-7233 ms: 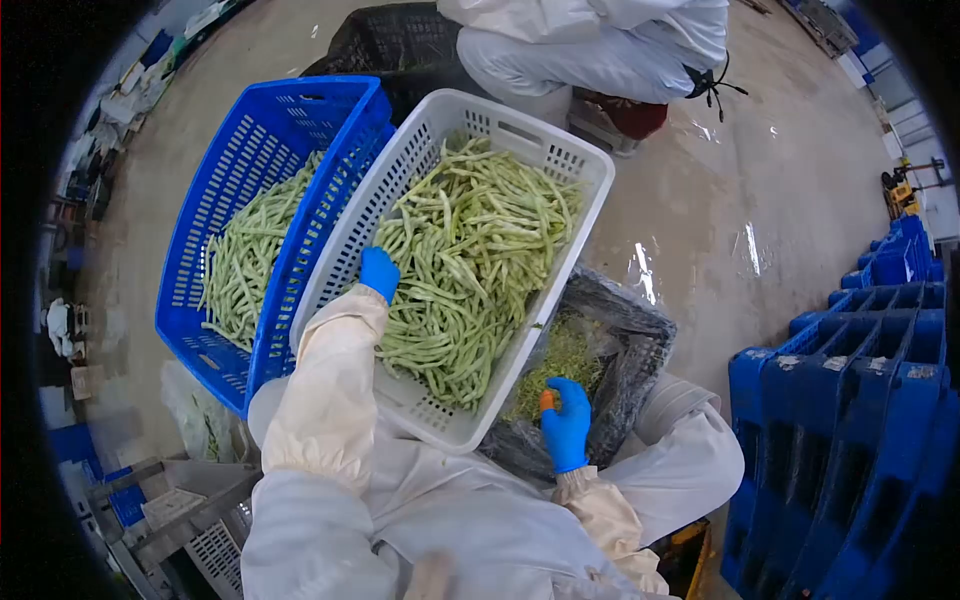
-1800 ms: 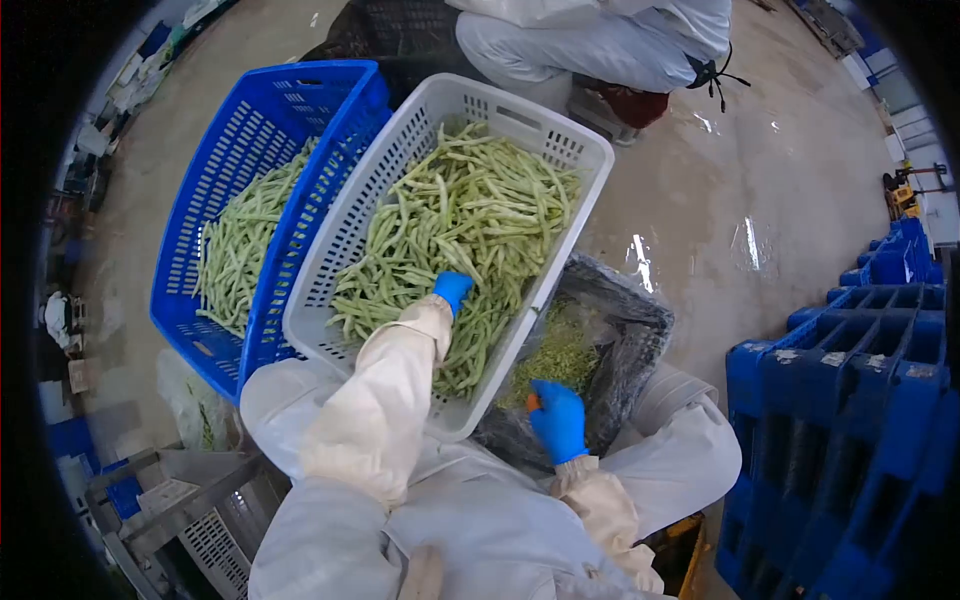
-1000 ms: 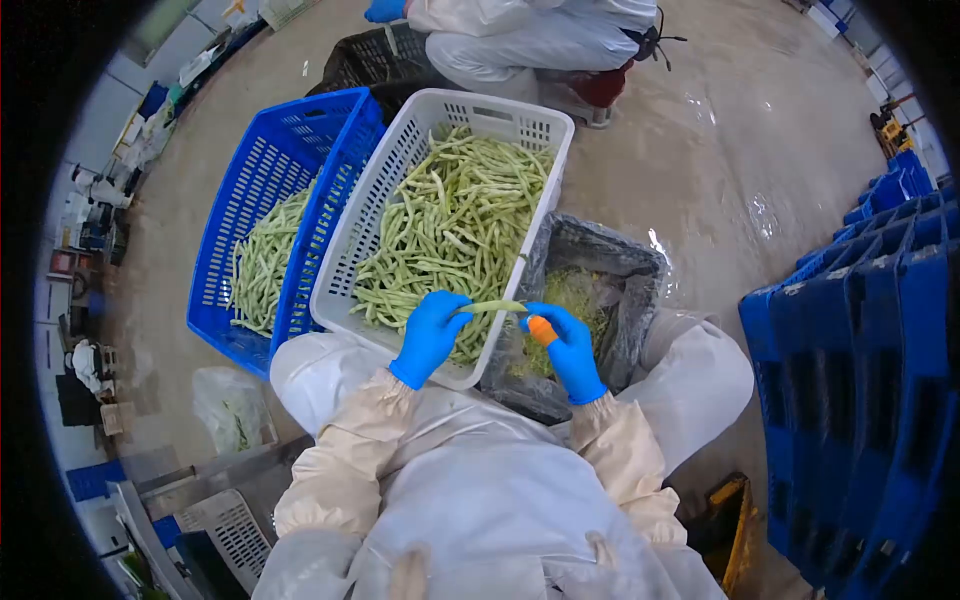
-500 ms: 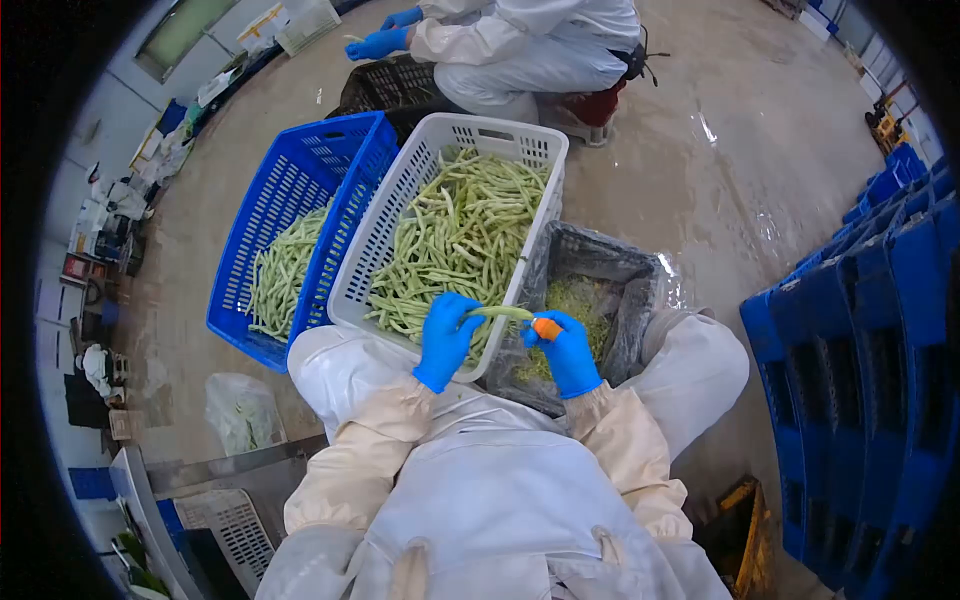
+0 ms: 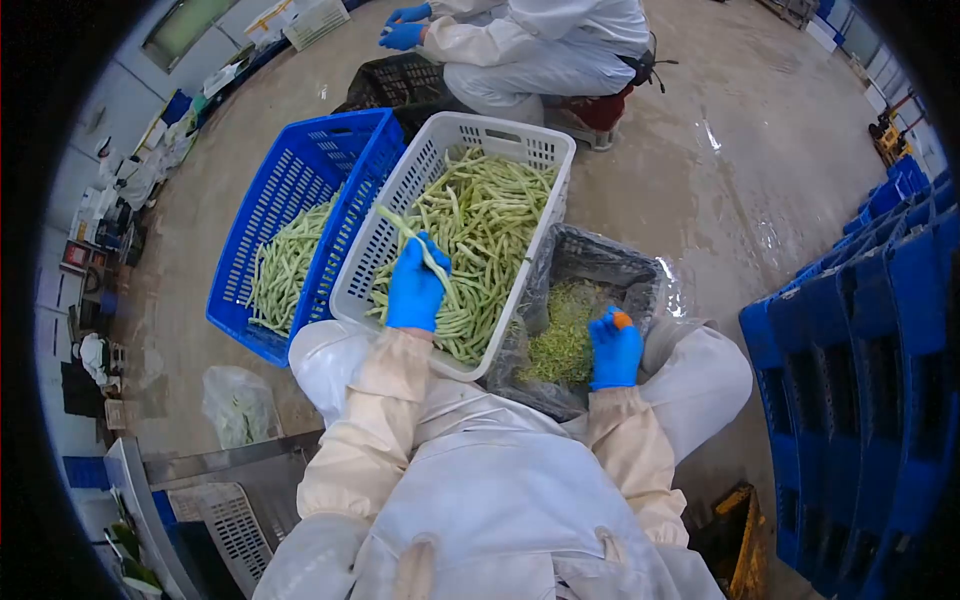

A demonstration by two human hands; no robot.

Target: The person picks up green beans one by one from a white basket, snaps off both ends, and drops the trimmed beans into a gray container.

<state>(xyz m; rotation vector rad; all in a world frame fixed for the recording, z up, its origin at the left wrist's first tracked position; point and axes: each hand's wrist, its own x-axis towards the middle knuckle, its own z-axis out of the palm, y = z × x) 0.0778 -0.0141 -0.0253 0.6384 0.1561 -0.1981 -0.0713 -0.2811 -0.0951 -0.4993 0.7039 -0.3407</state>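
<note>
My left hand (image 5: 416,288), in a blue glove, is closed around a long pale green bean (image 5: 398,222) above the white crate (image 5: 345,290). One end of the bean sticks out toward the blue crate (image 5: 228,290). Many more green beans (image 5: 480,220) fill the white crate, and a smaller heap lies in the blue one. My right hand (image 5: 616,355), gloved too, is closed on a small orange object (image 5: 622,320), mostly hidden by the fingers. It hovers by the right side of a bin lined with dark plastic (image 5: 620,260), which holds green trimmings (image 5: 562,345).
A co-worker in white (image 5: 550,50) with blue gloves sits ahead beside a black crate (image 5: 395,85). Stacked blue pallets (image 5: 850,380) stand on the right. To the left, a clear plastic bag (image 5: 240,405) rests on the wet floor (image 5: 700,180).
My hands have moved apart. The left has carried the bean up and left over the white crate; the right has shifted right with the orange object.
</note>
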